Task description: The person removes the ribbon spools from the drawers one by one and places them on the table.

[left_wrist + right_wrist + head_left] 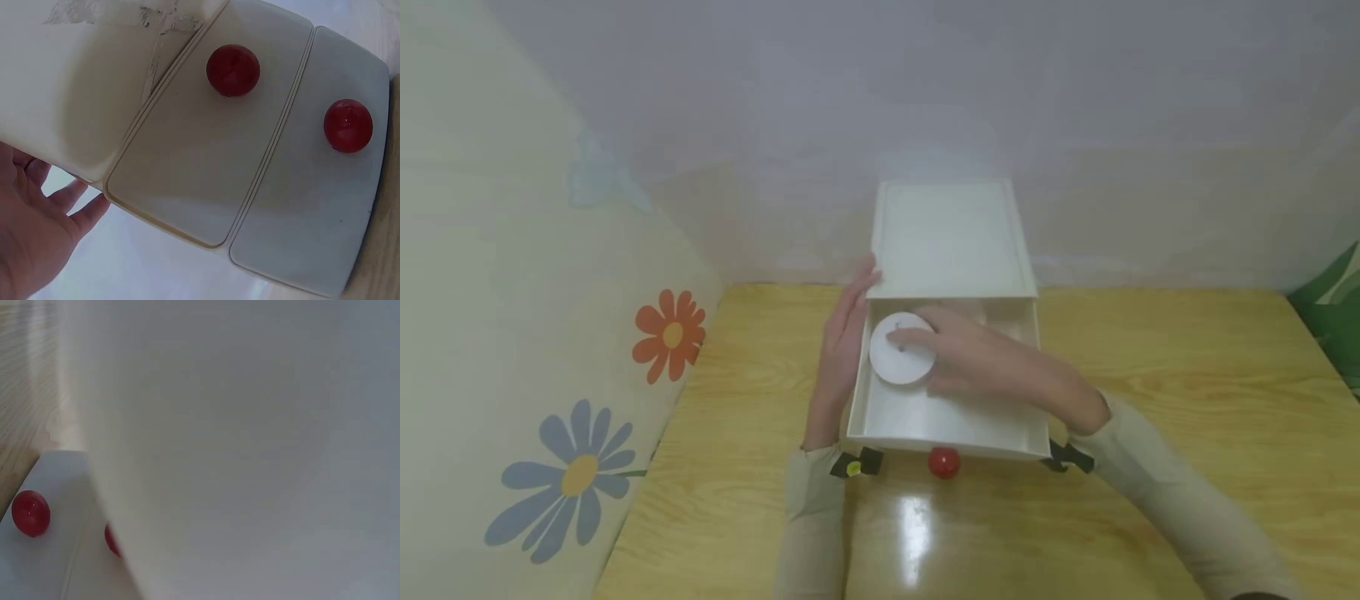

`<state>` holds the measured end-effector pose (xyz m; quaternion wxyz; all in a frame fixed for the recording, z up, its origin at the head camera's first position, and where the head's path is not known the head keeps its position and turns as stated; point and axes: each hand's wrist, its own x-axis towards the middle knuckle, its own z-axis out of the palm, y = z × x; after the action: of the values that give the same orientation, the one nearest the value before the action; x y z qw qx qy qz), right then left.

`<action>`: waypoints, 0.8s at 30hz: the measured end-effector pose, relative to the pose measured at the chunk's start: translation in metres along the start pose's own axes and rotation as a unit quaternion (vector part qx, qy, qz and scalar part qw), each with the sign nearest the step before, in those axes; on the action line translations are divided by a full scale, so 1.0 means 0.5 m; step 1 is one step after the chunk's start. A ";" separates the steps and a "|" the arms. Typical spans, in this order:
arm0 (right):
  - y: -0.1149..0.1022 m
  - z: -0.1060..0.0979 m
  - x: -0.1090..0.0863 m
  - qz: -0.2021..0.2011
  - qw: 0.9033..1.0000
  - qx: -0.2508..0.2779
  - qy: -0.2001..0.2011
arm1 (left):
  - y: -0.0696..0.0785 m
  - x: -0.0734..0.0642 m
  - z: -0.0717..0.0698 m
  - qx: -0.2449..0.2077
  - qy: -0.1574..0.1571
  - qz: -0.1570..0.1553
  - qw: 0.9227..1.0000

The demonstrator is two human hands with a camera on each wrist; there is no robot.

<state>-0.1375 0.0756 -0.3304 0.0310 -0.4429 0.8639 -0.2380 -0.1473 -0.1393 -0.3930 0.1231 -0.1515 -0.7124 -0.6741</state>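
A white drawer unit (951,237) stands on the table with its top drawer (992,425) pulled out. My left hand (844,333) lies along the left side of the unit, fingertips near its top edge; in the left wrist view its fingers touch the side below the drawer. Over the drawer, my right hand (977,350) holds a white round disc (898,367) from its right side, one finger across the disc's top. Its other fingertips are partly hidden and blurred. Red round knobs (233,70) sit on the two lower drawer fronts (181,156).
The top drawer's red knob (943,462) sticks out toward me. A wooden table (760,500) extends around the unit, with a pale wall (820,125) behind it. Flower decals (580,475) decorate the left wall. A pale blurred surface (237,450) fills most of the right wrist view.
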 end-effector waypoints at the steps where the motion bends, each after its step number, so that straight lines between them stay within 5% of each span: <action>1: 0.001 0.001 0.001 -0.009 1.000 -0.005 -0.001 | -0.001 0.001 -0.001 0.003 -0.002 0.007 1.000; 10: 0.004 0.005 -0.001 -0.064 0.998 -0.025 0.010 | -0.005 0.003 -0.004 -0.009 -0.007 0.016 1.000; 24: -0.005 -0.007 -0.006 -0.018 0.998 0.035 0.043 | 0.000 0.001 -0.005 -0.009 -0.005 0.018 1.000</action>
<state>-0.1348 0.0779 -0.3264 0.0046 -0.4464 0.8472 -0.2879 -0.1478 -0.1418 -0.3929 0.1299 -0.1685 -0.7043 -0.6772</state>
